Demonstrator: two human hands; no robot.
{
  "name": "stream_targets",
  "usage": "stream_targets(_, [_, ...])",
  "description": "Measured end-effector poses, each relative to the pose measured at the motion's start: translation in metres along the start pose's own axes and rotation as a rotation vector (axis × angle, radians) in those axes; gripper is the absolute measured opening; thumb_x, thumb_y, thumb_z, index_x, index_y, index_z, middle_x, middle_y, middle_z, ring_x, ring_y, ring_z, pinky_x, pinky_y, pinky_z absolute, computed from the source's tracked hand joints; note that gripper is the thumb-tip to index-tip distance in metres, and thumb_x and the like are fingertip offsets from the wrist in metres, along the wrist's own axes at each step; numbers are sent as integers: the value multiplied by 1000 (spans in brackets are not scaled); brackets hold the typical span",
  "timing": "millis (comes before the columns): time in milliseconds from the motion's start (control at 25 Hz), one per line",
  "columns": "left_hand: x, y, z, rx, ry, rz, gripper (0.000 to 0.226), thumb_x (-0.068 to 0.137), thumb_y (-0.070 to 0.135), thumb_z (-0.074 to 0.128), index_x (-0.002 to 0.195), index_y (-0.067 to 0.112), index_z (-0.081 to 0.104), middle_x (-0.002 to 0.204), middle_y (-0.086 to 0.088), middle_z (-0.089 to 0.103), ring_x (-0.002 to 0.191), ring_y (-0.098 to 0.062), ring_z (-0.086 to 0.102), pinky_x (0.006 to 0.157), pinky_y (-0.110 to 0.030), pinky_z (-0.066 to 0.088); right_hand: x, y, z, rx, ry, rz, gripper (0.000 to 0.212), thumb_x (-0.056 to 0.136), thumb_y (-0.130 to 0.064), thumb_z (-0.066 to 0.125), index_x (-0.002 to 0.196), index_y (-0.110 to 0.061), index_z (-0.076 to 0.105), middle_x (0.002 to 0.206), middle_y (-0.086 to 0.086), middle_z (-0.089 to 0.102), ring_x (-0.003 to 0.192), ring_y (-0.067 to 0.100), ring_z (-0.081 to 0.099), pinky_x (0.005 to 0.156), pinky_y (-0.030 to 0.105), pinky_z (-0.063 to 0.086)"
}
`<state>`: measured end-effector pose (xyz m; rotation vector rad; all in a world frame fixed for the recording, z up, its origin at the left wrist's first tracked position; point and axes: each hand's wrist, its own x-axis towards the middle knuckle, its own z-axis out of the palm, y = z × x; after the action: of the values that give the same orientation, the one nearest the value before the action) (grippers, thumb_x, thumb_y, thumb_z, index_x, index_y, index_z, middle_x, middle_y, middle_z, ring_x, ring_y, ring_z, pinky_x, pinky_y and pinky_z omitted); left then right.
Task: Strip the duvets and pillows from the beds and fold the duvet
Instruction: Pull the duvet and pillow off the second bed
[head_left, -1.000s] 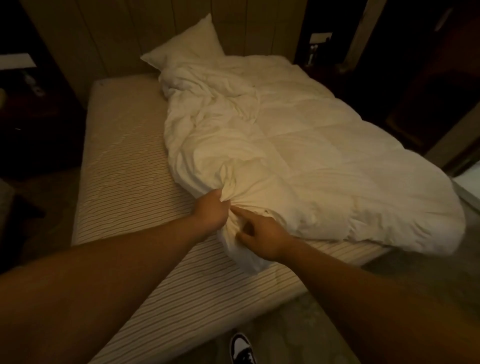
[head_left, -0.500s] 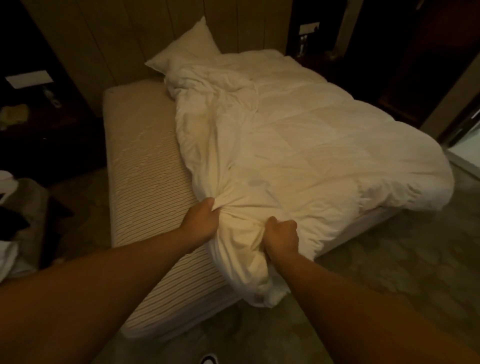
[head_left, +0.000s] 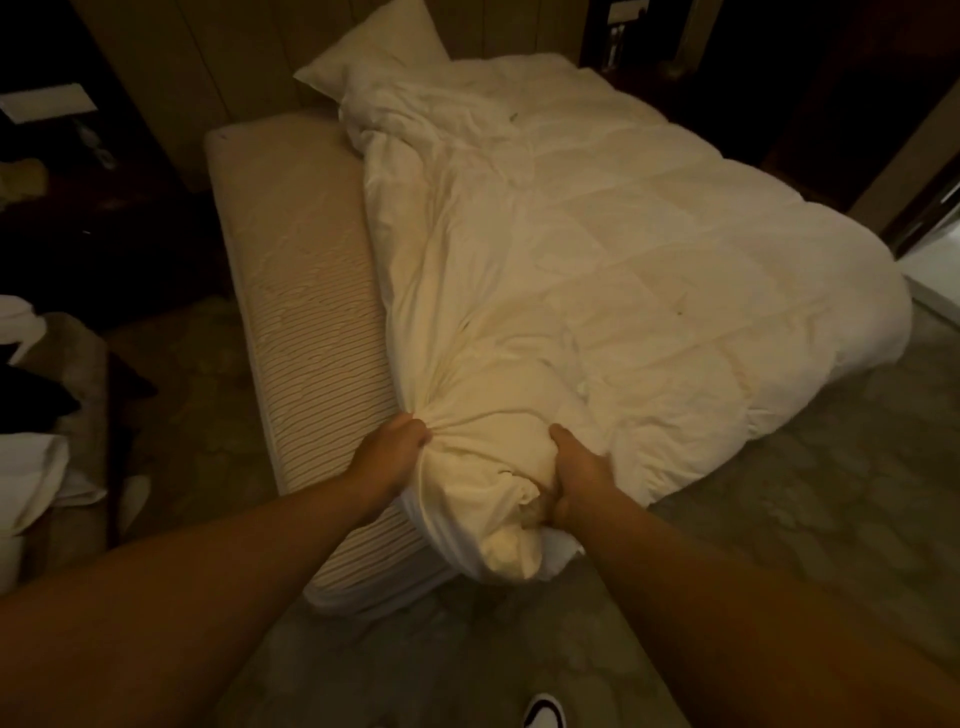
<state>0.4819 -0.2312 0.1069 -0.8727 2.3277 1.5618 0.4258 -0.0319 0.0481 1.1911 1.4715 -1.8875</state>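
Observation:
A white quilted duvet (head_left: 597, 249) covers the right part of a striped mattress (head_left: 311, 291) and hangs over its right side and foot. My left hand (head_left: 392, 449) is shut on a bunched fold of the duvet at the bed's near end. My right hand (head_left: 574, 475) grips the same bunch from the right, and the gathered corner droops below the mattress edge. A white pillow (head_left: 379, 49) leans against the panelled wall at the head of the bed, partly covered by the crumpled top of the duvet.
Carpeted floor (head_left: 779, 519) lies to the right of and in front of the bed. Piled white and dark linen (head_left: 31, 452) sits at the left edge. Dark furniture (head_left: 62, 171) stands far left. My shoe tip (head_left: 543, 712) shows at the bottom.
Both hands closed on the duvet's near corner and drew it toward me over the foot of the bed. More bare mattress shows on the left, and the view has pulled back.

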Motion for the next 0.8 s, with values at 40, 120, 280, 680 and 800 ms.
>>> stream_targets(40, [1, -12, -9, 2, -7, -17, 41, 67, 39, 47, 102, 23, 63, 109, -6, 63, 94, -27, 56, 77, -34, 44, -10, 4, 9, -65, 62, -157, 106, 68, -51, 79, 152, -24, 21, 148, 14, 39, 126, 41, 44, 105, 57, 38])
stream_targets(120, [2, -38, -27, 16, -44, -34, 39, 81, 33, 52, 119, 26, 59, 112, -2, 61, 95, -24, 56, 75, -31, 45, -30, 18, 28, -300, 167, -461, 77, 90, -32, 62, 152, -11, 22, 148, 17, 40, 132, 38, 41, 112, 43, 34])
stream_targets(280, [2, -91, -57, 144, -54, -68, 23, 85, 27, 59, 108, 28, 62, 105, 1, 65, 91, -21, 61, 72, -33, 52, -74, 48, 70, -509, 123, -887, 37, 99, -20, 48, 131, -4, 56, 128, 17, 59, 120, 30, 52, 99, 24, 37])
stream_targets(680, [5, -128, -142, -536, -113, -366, 40, 88, 58, 48, 97, 26, 69, 98, -2, 70, 91, -26, 63, 74, -43, 54, -110, 173, 172, -1311, -386, -1280, 45, 89, -38, 46, 117, -10, 66, 115, 11, 65, 105, 26, 61, 96, 38, 48])
stream_targets(800, [19, -150, -166, -688, -160, -385, 52, 82, 67, 52, 105, 24, 72, 97, -8, 73, 93, -30, 64, 75, -42, 54, -103, 204, 192, -1448, -487, -1507, 33, 87, -29, 58, 110, -10, 71, 109, 15, 68, 96, 33, 64, 87, 37, 51])
